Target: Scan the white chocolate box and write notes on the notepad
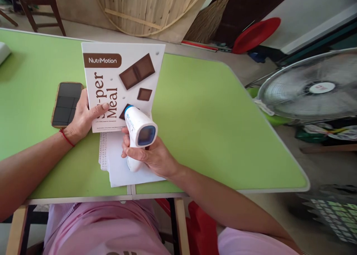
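Note:
My left hand [86, 111] grips the lower left edge of a white box [106, 89] printed with "NutriMotion", "Meal" and brown chocolate pieces, its thumb across the front. The box is held up with its printed face toward me. My right hand [152, 154] is wrapped round the handle of a white and blue infrared thermometer [139, 126]. Its dark screen faces me, and its blue-ringed nose points at the lower right part of the box; I cannot tell whether they touch. White paper sheets [119, 175] lie beneath, partly hidden.
A dark phone [67, 104] lies on the green table [212, 117], left of the box. Beyond the table's right edge stands a large fan [315, 87]. A red round stool [256, 35] and a straw broom [209, 16] are at the back, with a wooden chair [39, 5] at far left.

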### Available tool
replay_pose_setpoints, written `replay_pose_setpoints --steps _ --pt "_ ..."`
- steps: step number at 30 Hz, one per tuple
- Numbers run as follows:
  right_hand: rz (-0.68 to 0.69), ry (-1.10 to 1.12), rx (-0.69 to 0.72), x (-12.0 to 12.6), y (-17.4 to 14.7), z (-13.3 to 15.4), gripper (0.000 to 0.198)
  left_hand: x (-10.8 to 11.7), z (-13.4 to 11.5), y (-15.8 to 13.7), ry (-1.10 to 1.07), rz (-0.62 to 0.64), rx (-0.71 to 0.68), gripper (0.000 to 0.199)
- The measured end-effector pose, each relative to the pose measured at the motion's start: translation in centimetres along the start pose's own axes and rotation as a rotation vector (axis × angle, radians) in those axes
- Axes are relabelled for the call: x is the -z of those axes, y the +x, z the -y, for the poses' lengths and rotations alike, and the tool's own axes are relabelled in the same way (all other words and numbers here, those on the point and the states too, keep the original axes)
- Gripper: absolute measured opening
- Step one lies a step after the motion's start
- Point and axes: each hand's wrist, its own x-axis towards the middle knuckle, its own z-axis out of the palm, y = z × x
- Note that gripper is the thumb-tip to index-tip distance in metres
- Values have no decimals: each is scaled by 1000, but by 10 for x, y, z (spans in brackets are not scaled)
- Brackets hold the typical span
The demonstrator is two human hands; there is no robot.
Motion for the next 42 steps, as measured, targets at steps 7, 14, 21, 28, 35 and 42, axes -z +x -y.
replay_pose_setpoints --steps 7,14,21,28,35,42 --pt "40 -13 -37 -1 3 1 38 1 0 -2 18 15 -17 58" --pt "35 36 -39 -2 1 -1 33 3 3 0 37 21 -36 62" --pt "2 48 -21 -5 0 2 33 4 6 0 45 31 -36 63" --pt "-42 42 -68 -6 -1 3 35 5 6 0 62 44 -60 61" --pt "-85 -90 -69 -7 -2 3 34 5 5 1 89 69 -62 62" --pt "-99 -153 -71 -8 -3 5 34 8 5 2 107 76 -60 67"
